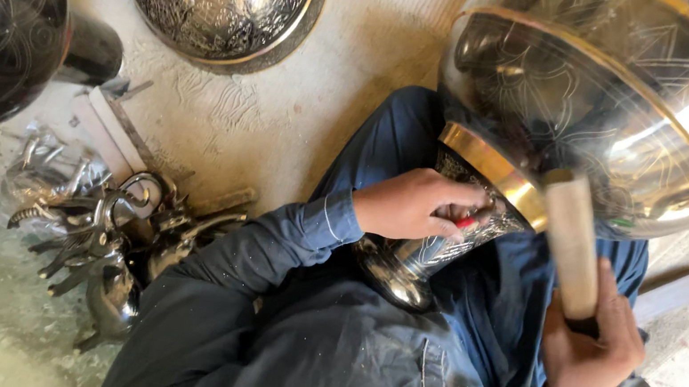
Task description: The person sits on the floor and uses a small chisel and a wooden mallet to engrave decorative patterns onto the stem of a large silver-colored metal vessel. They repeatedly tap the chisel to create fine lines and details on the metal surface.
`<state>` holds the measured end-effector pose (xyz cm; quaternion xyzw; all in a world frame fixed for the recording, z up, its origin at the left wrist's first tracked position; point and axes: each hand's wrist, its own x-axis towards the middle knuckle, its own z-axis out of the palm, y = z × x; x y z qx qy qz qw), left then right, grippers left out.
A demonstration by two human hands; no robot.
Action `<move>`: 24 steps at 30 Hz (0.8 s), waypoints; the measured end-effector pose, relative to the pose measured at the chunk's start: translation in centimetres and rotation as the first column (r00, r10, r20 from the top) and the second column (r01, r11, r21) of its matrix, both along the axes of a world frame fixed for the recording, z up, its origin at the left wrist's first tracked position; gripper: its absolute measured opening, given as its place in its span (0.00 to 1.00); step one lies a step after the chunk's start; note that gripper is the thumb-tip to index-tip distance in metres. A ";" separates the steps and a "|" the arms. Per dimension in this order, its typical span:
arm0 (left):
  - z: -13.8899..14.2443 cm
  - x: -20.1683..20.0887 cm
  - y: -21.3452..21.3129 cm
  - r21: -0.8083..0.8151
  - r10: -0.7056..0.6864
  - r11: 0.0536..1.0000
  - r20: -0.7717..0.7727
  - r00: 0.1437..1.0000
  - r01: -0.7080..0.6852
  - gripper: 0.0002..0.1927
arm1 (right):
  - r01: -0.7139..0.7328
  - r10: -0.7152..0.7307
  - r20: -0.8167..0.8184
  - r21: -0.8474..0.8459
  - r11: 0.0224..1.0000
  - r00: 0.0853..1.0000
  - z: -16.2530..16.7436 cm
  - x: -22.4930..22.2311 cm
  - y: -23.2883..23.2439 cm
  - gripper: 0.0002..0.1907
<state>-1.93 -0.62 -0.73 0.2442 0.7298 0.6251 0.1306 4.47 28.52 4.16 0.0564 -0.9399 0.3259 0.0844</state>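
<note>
Two hands: left hand (410,205) pinching a chisel (466,223) against the goblet (553,115), right hand (592,350) fisted around a mallet (573,244).

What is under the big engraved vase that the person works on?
The vase lies across the person's lap, on dark blue clothing. The left hand grips its stem. The legs beneath and the vase's contact point are hidden.

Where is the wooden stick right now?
In the head view the wooden stick is on the right side, held upright in the right hand, its top against the big engraved metal bowl.
</note>
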 end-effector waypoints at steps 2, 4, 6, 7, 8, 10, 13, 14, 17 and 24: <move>-0.1 0.7 -0.2 0.019 0.037 0.999 0.022 0.999 -0.038 0.28 | -0.042 0.042 -0.016 -0.020 0.999 0.999 0.5 -0.4 -0.1 0.33; -0.4 0.9 -0.2 0.000 0.062 0.998 0.043 0.997 -0.062 0.27 | -0.059 0.056 -0.054 -0.044 0.997 0.997 1.2 -0.8 -0.5 0.33; -0.6 1.0 -0.2 -0.057 0.076 0.996 0.080 0.994 -0.072 0.25 | -0.050 0.043 -0.097 -0.073 0.996 0.994 1.9 -1.3 -0.9 0.34; -0.8 1.1 -0.1 -0.004 0.082 0.997 0.069 0.994 -0.082 0.25 | -0.050 0.042 -0.096 -0.091 0.995 0.995 2.4 -1.5 -1.1 0.33; -0.9 1.1 0.1 0.050 0.085 0.995 0.059 0.995 -0.088 0.25 | -0.048 0.038 -0.096 -0.108 0.993 0.995 2.8 -1.6 -1.1 0.32; -1.1 1.1 0.3 0.073 0.087 0.993 0.035 0.996 -0.089 0.25 | -0.071 0.075 -0.074 0.060 0.996 0.994 3.5 -1.8 -0.7 0.30; -1.0 0.8 0.4 -0.012 0.060 0.998 0.042 0.997 -0.059 0.27 | -0.116 0.134 -0.050 0.272 0.955 0.990 3.4 -1.7 0.6 0.29; -0.9 0.7 0.4 -0.029 0.025 0.999 0.075 0.997 -0.023 0.28 | -0.096 0.108 -0.089 0.126 0.987 0.990 2.8 -1.4 0.8 0.27; 0.0 -0.1 0.6 -0.032 -0.055 0.998 0.067 0.996 0.058 0.28 | -0.147 0.141 -0.148 -0.030 0.989 0.979 0.5 -0.5 1.2 0.19; 1.9 -1.6 1.0 -0.135 -0.277 0.950 0.063 0.959 0.283 0.18 | -0.029 -0.004 -0.259 -0.123 0.992 0.966 -1.2 0.3 0.4 0.19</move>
